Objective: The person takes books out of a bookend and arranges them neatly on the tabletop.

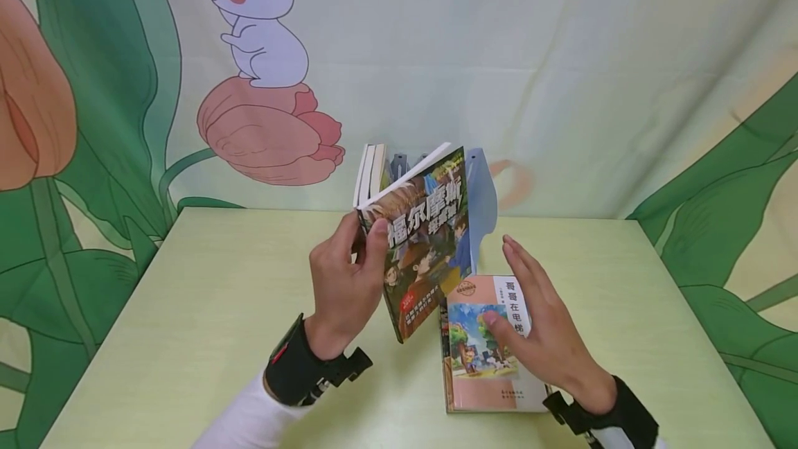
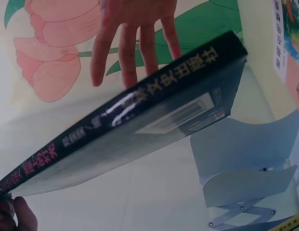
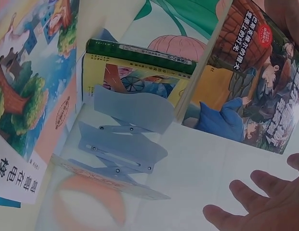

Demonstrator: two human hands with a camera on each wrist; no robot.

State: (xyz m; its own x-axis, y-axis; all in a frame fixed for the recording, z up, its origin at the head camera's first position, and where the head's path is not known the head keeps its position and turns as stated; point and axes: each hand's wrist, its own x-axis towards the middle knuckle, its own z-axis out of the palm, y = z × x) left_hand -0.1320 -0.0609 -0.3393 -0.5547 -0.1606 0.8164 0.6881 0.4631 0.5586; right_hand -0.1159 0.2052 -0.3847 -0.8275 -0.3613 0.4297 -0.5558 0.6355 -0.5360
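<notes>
My left hand [image 1: 346,279] grips a comic-style book [image 1: 430,255] by its spine edge, thumb on the front cover. Tilted, the book hangs above the table in front of a blue-grey folding bookend [image 1: 481,199]. Its dark spine [image 2: 139,98] faces the camera in the left wrist view. My right hand [image 1: 551,331] has its fingers extended and holds nothing. In the head view it overlaps a pink-and-white book [image 1: 470,393] that lies on top of another book.
Upright books, one with a green spine [image 3: 139,52] and one yellow [image 3: 94,72], stand in the bookend's far section. The pale table [image 1: 218,310] ends at a printed curtain [image 1: 405,54] with a rabbit and tulips.
</notes>
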